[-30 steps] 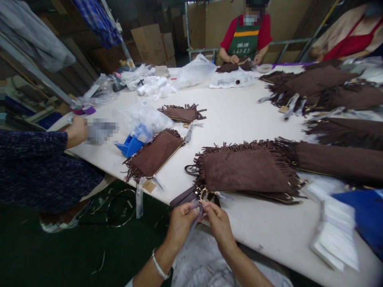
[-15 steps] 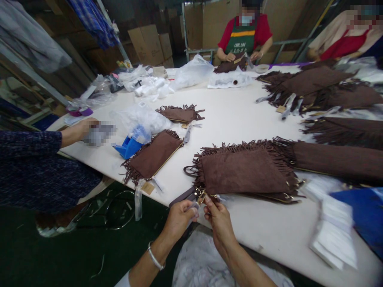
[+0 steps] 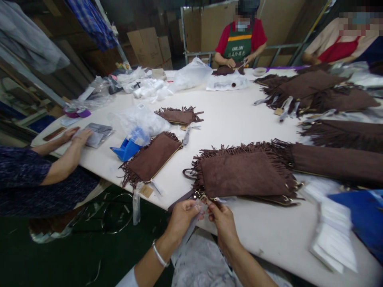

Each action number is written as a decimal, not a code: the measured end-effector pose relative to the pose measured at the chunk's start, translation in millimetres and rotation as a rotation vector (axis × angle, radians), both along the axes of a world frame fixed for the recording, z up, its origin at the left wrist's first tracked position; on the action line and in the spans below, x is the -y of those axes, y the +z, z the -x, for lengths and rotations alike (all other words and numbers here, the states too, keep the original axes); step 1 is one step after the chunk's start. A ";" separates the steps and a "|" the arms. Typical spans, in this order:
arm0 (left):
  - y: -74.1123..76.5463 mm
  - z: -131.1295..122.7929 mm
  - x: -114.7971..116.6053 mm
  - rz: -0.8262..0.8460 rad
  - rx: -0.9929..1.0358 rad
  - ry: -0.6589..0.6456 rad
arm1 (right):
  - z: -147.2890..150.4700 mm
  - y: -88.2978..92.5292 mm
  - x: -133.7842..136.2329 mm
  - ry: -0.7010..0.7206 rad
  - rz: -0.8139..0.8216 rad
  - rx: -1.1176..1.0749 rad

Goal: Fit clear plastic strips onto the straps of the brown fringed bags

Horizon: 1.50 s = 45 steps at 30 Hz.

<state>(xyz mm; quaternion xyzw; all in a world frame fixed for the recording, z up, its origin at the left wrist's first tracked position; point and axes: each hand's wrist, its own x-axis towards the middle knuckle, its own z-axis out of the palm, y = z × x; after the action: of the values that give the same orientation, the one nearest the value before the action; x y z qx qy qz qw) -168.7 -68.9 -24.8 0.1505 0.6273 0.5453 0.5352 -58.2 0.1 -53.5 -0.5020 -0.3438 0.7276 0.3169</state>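
Note:
My left hand (image 3: 182, 215) and my right hand (image 3: 223, 219) meet at the near edge of the white table (image 3: 239, 115). Both pinch a small clear plastic strip (image 3: 200, 206) at the gold clasp of a brown fringed suede bag (image 3: 242, 173). The bag lies flat just beyond my fingers, its dark strap (image 3: 182, 197) hanging toward the table edge. A silver bangle (image 3: 158, 255) is on my left wrist.
Another fringed bag (image 3: 154, 157) and a blue tape dispenser (image 3: 125, 149) lie to the left. More brown bags (image 3: 338, 163) pile at the right, white packets (image 3: 335, 233) near right. A person's hands (image 3: 74, 137) rest at the left edge; two people work at the far side.
My hands stayed at the clasp, shifting slightly with the strip. The person at the left drew both hands onto a flat packet near the table edge.

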 end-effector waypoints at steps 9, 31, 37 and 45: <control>-6.1 4.5 -19.6 -0.022 -0.059 -0.063 | -7.2 -1.7 -3.4 0.165 -0.245 0.221; 6.2 5.2 -22.4 -0.077 -0.462 -0.106 | -1.2 -2.4 5.1 0.061 -0.077 -0.104; 6.2 4.7 -29.0 -0.105 -0.432 -0.120 | -5.1 0.6 1.9 0.122 -0.168 0.040; -1.0 6.0 -35.5 -0.110 -0.306 -0.144 | -13.5 3.1 -8.8 0.206 -0.326 0.114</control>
<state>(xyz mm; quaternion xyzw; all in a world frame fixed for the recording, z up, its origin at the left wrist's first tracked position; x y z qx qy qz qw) -174.6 -33.5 -25.8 0.3053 0.6585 0.5097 0.4620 -44.8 8.9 -50.4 -0.4465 -0.5240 0.6614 0.2977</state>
